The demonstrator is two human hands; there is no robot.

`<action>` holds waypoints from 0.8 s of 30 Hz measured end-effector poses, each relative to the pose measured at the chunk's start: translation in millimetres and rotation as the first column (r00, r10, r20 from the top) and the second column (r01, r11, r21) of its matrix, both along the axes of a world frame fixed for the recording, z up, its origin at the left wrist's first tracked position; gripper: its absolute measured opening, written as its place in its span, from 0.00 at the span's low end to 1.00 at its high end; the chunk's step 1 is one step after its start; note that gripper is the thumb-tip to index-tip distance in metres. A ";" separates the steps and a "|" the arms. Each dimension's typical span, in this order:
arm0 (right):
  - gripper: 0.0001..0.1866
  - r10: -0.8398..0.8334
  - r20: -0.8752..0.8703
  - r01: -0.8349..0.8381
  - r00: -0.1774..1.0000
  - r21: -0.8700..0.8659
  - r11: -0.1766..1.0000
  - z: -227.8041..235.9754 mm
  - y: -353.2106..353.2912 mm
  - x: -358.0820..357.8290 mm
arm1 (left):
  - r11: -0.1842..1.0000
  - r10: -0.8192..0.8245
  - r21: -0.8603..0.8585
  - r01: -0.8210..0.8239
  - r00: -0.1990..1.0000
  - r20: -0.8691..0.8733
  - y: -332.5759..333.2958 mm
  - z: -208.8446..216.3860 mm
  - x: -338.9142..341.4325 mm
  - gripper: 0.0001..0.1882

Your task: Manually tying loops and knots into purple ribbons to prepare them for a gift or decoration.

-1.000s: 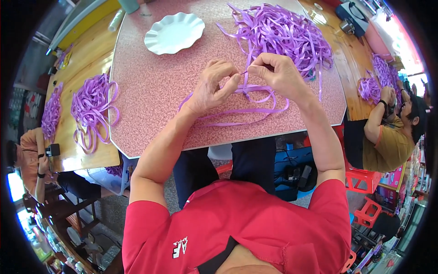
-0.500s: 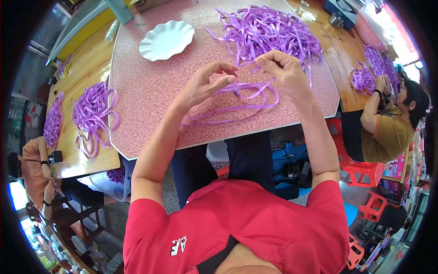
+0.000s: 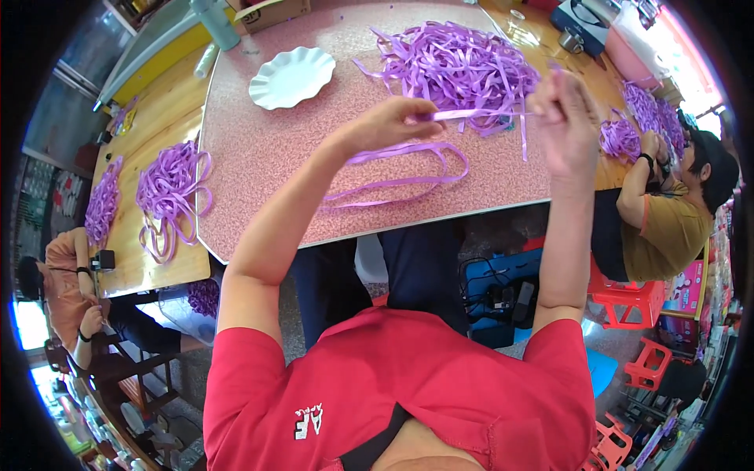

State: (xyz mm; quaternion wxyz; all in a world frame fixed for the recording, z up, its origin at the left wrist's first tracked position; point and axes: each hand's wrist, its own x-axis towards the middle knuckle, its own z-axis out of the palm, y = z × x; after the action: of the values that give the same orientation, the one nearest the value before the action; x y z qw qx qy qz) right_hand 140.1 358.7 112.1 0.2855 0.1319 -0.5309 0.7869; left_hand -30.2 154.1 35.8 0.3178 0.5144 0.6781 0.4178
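Observation:
A length of purple ribbon (image 3: 463, 115) is stretched almost level between my two hands, above the pink speckled table (image 3: 267, 173). My left hand (image 3: 393, 124) pinches its left end between thumb and fingers. My right hand (image 3: 562, 114), raised and smeared by motion, is closed on the other end. Below them a long loop of the same ribbon (image 3: 393, 198) lies on the tabletop, near the front edge. Just beyond my hands spreads a big tangled pile of purple ribbons (image 3: 455, 67).
A white scalloped plate (image 3: 292, 78) lies at the far left of the table. On the wooden table to the left is another ribbon bundle (image 3: 169, 184). One co-worker (image 3: 675, 196) sits at right, another (image 3: 71, 275) at left. A red stool (image 3: 628, 302) stands at right.
My right hand has moved right, away from my left, and the ribbon between them is now drawn out straight. My left hand has shifted slightly right. The view has shifted a little.

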 end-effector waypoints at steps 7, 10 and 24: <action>0.11 -0.165 0.098 0.181 0.981 -0.197 0.963 -22.3 91.3 44.7 | 0.986 0.127 0.123 -0.113 0.985 -0.114 -44.0 13.6 -34.0 0.14; 0.10 -0.262 0.210 0.302 0.942 -0.188 0.935 -49.7 117.9 48.8 | 0.975 0.201 0.122 -0.185 0.971 -0.133 -78.9 7.4 -41.3 0.13; 0.21 -0.785 -0.347 0.562 0.513 0.827 0.002 -75.3 32.6 -14.7 | 0.939 0.343 -0.034 -0.342 0.939 0.026 -129.9 5.2 12.2 0.13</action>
State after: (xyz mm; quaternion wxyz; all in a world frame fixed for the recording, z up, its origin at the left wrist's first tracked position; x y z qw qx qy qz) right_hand 125.4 391.4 36.8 0.4530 -0.1007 -0.8726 0.1526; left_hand -18.0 24.2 41.0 0.2586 0.3772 0.7581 0.4649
